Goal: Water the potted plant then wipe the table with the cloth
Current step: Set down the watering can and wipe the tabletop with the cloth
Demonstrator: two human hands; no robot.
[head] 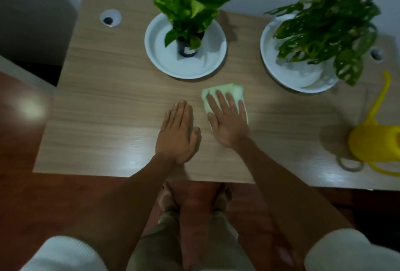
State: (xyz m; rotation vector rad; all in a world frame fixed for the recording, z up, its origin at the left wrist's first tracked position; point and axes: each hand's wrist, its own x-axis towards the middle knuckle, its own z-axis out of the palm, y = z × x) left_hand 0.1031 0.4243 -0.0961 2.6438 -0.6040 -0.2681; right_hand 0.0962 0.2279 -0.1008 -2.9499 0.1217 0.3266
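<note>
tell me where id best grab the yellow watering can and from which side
Probably by the thin loop handle at the near side of the watering can, coming in from the table's front edge with the right hand. The long spout points away toward the wall, so the handle end faces you. Part of the can is cut off at the picture's edge.

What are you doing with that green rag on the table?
The person is wiping the wooden table. The right hand presses flat on a pale green cloth, just in front of the two potted plants in white dishes. The left hand rests flat on the bare wood beside it. The yellow watering can stands set aside at the right edge.
</note>
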